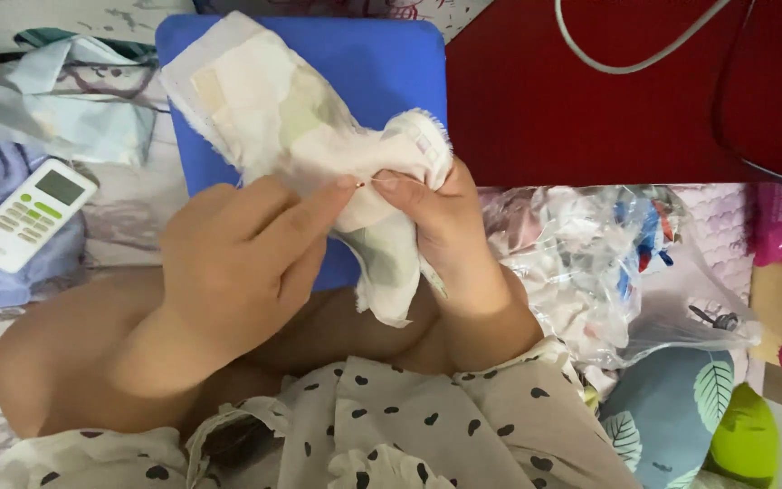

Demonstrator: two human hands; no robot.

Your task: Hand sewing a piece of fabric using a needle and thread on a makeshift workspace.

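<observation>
A patterned bedsheet (128, 213) is seen beneath one blue cushion (355, 63). In front of the cushion, one pale patchwork cloth (300, 118) is pinched by the left hand (228, 263) and gripped by the right hand (445, 226). One white remote control (29, 215) lies left of the cushion, one clear plastic bag (608, 263) right.
</observation>
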